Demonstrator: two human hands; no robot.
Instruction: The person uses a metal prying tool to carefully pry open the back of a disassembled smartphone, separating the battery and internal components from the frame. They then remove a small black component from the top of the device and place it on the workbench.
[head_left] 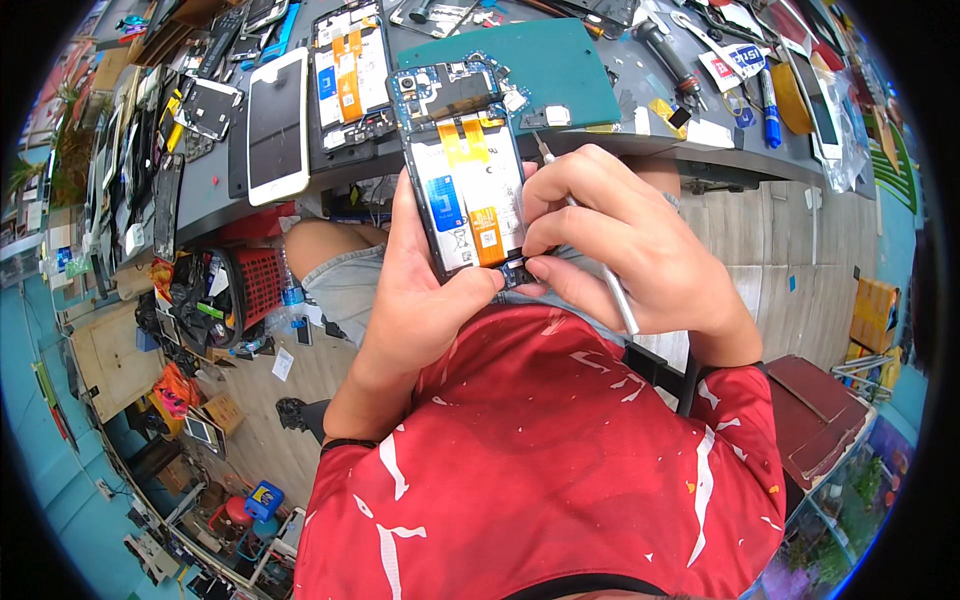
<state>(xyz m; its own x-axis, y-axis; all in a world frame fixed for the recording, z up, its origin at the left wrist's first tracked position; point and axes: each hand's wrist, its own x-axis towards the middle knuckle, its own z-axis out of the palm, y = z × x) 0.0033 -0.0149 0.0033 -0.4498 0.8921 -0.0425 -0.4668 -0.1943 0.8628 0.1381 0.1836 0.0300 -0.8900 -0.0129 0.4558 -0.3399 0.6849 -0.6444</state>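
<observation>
The left hand [420, 290] is wrapped around an opened phone [465, 170] with its back cover off, fingers curled along its left edge and thumb pressed near its lower end, holding it upright above the person's lap, in front of the near edge of the surface [700, 150]. The phone shows a white battery with orange strips and a blue circuit board at its top. The right hand [630, 250] is closed around a thin metal tool [605, 270] that runs through the fist, while its fingertips [540, 268] pinch at the phone's lower end. On the surface behind lie a green mat [550, 60], a white phone [277, 125] face up, another opened phone [350, 80] and a blue marker [768, 110].
</observation>
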